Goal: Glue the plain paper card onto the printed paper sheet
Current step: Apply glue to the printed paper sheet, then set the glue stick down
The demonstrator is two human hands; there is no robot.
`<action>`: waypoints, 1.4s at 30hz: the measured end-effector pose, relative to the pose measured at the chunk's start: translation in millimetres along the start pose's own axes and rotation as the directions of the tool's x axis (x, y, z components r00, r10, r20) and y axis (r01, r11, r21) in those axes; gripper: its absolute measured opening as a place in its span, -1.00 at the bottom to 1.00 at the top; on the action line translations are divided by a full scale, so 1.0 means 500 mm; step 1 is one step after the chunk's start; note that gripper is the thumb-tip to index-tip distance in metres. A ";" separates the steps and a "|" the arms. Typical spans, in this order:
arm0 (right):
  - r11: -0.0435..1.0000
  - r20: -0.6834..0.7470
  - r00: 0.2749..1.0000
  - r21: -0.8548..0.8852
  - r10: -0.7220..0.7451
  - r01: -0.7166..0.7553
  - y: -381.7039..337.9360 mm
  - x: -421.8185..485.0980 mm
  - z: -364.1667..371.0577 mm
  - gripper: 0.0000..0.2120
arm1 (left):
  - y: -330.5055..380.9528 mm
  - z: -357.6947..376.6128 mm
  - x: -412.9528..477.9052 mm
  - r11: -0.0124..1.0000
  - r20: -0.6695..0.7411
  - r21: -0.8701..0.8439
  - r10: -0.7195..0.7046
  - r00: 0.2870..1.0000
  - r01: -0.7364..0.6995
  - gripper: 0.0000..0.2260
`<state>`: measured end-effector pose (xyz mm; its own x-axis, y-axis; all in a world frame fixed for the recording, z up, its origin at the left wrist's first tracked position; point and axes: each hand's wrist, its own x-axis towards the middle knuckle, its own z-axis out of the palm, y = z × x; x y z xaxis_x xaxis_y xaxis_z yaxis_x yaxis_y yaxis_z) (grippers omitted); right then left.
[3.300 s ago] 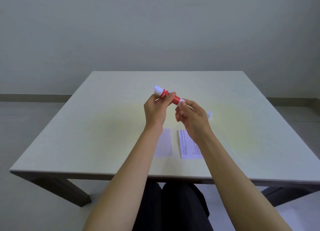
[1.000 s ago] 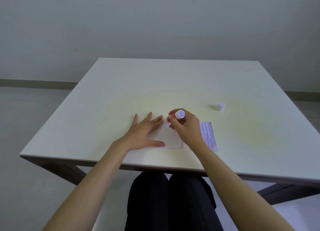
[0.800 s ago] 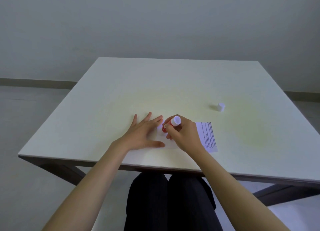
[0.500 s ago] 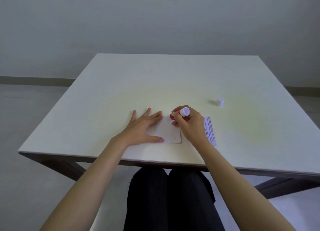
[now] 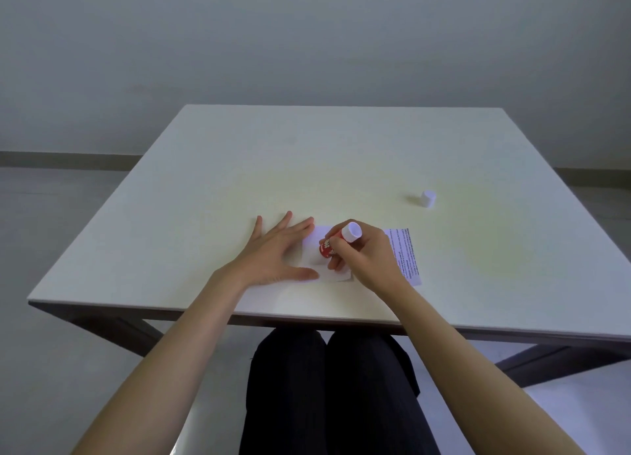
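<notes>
Gluing under way at lower centre of frame, on a pale table (image 5: 239,167). Left hand (image 5: 273,253) laid flat, fingers spread, palm down, grasping nothing, pinning the left edge of the card (image 5: 316,248). Right hand (image 5: 367,253) clenched round a red glue stick (image 5: 329,246), tilted, glue end down on the card, white base pointing up and right. Sheet (image 5: 406,254) lying flat just right of the card, mostly hidden by the right hand, only a strip of printed lines showing at its right edge; whether card and sheet touch, cannot tell. White cap (image 5: 428,198) standing alone, well apart, toward the right of the frame.

Card likely very light and thin, bending easily, apt to slide or curl under the drag of the stick, hence the flat palm holding it down. Once coated, likely tacky on the upper face, so best lifted by a bare corner or by the edges, pinched lightly between fingertips, then flipped and lowered onto the sheet. Sheet likely just as light and ready to shift, needing a finger on it during pressing. Stick rigid, easy to grip round its barrel.
</notes>
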<state>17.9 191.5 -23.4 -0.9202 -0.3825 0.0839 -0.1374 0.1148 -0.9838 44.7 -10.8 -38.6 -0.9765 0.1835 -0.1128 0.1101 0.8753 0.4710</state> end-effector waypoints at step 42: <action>0.992 -0.303 0.947 0.103 0.105 -0.077 -0.006 0.049 -0.068 -0.89 | 0.003 -0.002 -0.002 1.000 -0.008 -0.018 0.008 1.000 -0.008 -0.16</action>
<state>-16.5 212.8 -12.9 -0.9971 -0.0719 0.0237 -0.0273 0.0487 -0.9984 45.9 -10.0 -36.8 -0.9770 0.1871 -0.1024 0.1146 0.8654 0.4878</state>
